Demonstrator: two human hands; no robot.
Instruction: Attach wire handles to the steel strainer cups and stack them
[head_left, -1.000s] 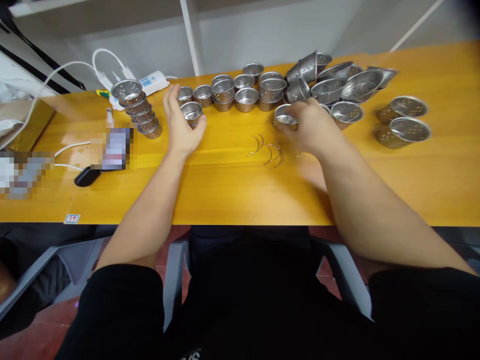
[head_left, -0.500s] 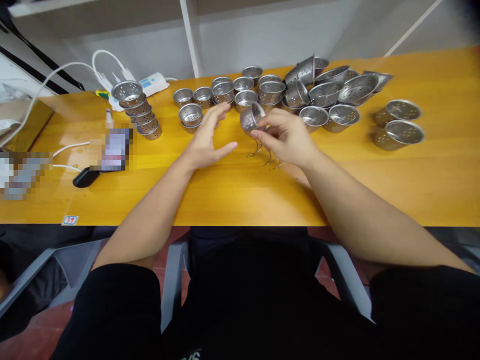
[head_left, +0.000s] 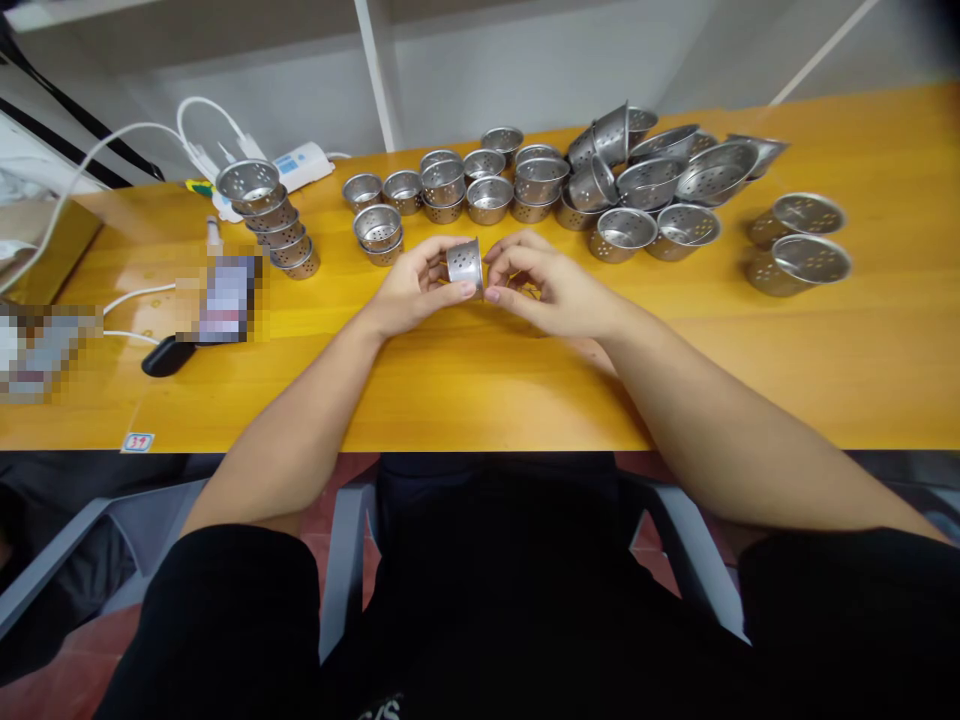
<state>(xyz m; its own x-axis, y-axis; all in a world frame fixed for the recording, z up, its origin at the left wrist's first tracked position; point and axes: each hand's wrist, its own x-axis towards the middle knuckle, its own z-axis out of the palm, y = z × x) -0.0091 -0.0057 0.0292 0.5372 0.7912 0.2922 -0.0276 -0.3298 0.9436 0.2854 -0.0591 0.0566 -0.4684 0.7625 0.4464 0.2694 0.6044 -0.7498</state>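
A small perforated metal cup (head_left: 465, 262) lies on its side in my left hand (head_left: 409, 290), its rim turned to the right. The left thumb and fingers are closed round its base. My right hand (head_left: 551, 285) is just right of the rim, fingers curved and apart, with nothing held between them. Thin wire hooks (head_left: 531, 293) show partly behind the right fingers. Several metal cups (head_left: 490, 200) stand in rows behind the hands, and larger ones (head_left: 649, 185) are piled behind to the right.
At the left a leaning stack of cups (head_left: 281, 230) stands near a phone (head_left: 227, 300), a black object (head_left: 169, 355), white cables and a power strip (head_left: 304, 167). Two larger cups (head_left: 799, 266) stand at the right on the yellow table (head_left: 480, 400).
The cup has moved left and down from my right hand into my left hand. My left fingers have closed on it, and the right fingers have let go.
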